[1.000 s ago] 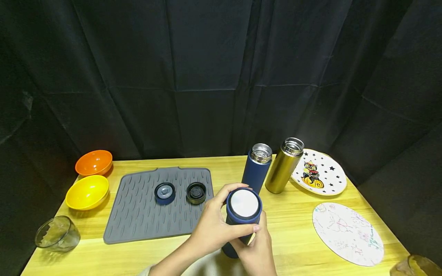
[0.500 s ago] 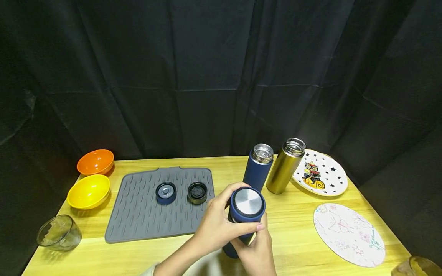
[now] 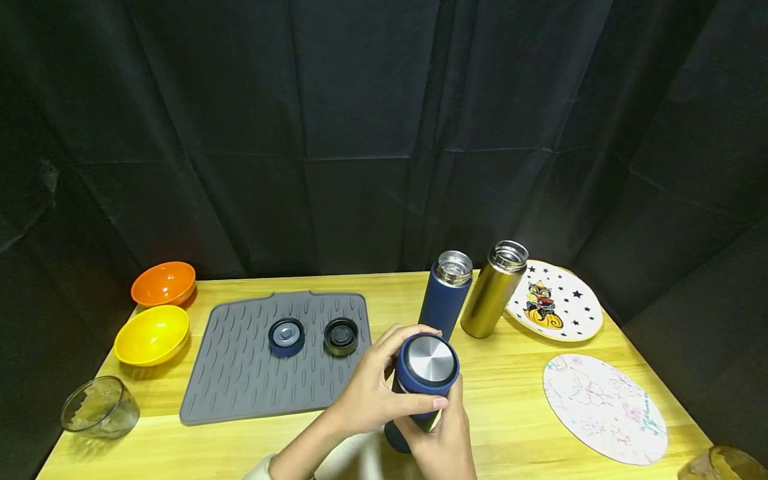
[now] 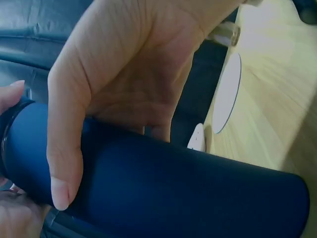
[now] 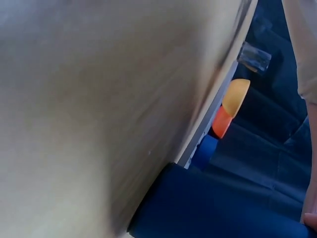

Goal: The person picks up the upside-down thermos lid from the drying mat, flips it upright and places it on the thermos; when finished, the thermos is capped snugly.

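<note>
A yellow wooden table (image 3: 528,413) is shown before black drapes. At its near edge a capped navy flask (image 3: 420,393) is held upright, long axis tilted slightly toward the camera. The cap (image 3: 427,364) is encircled by the left hand (image 3: 369,393); the body below is gripped by the right hand (image 3: 441,440).

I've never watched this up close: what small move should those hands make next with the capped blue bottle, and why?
Probably twist the cap loose with the left hand while the right hand steadies the body. The dark blue cylindrical steel flask still wears its cap, while the two flasks behind stand open, their two round lids lying on the grey ribbed mat.
</note>
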Demonstrator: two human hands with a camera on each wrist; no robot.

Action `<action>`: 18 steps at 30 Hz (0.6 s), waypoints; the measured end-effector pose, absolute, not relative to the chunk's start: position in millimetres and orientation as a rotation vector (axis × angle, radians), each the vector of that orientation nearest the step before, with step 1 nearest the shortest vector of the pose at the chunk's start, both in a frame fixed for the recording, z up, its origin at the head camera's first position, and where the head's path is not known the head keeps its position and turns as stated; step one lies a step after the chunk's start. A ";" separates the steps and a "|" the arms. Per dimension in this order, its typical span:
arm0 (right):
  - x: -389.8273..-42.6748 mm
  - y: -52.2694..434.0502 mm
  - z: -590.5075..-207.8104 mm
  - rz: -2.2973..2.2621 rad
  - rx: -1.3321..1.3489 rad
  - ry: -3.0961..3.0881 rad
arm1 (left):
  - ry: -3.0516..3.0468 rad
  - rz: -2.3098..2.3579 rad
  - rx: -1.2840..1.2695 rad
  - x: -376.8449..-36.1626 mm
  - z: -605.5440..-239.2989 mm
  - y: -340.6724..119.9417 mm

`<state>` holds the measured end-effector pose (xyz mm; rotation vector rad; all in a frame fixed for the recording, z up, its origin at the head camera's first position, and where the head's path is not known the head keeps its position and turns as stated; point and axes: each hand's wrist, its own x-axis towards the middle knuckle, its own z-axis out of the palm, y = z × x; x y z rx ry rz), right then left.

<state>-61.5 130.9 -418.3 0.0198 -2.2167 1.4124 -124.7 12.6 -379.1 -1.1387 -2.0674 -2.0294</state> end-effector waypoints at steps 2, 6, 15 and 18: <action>-61.8 131.4 -418.3 1.426 0.017 -2.220 | -2.055 -2.054 -1.152 -125.1 -379.2 13.1; -63.7 132.6 -418.4 1.409 0.041 -2.219 | -2.060 -2.048 -1.068 -121.8 -378.8 16.9; -63.1 134.3 -418.7 1.453 0.084 -2.202 | -2.073 -1.936 -0.942 -116.6 -383.6 23.6; -62.7 135.5 -417.5 1.453 0.049 -2.236 | -2.055 -2.124 -1.205 -130.8 -378.9 15.5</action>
